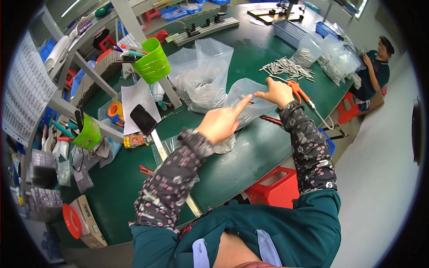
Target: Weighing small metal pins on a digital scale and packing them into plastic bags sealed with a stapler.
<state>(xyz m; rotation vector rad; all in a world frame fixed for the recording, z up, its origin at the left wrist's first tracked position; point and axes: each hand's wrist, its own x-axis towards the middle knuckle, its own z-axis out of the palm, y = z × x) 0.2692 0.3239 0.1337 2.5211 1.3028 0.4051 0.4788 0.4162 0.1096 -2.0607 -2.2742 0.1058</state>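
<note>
A clear plastic bag (243,90) stands on the green table in front of me, its mouth spread, with a few small metal pieces dimly visible inside. My left hand (220,123) is at its near left side, index finger stretched across the bag and thumb apart from it. At the bag's right edge, my right hand (278,93) has its fingers bent around the plastic; the palm hides part of the grip. Just behind it lies a heap of metal pins (288,69). An orange-handled air blow gun (298,91) rests right of that hand.
A larger bag of metal parts (199,82) stands left of my hands. Nearby are a black phone (143,119), a green pen basket (152,62) on the shelf post and a red cutter (145,169). A red stool (273,185) sits below the edge; a person (377,67) sits far right.
</note>
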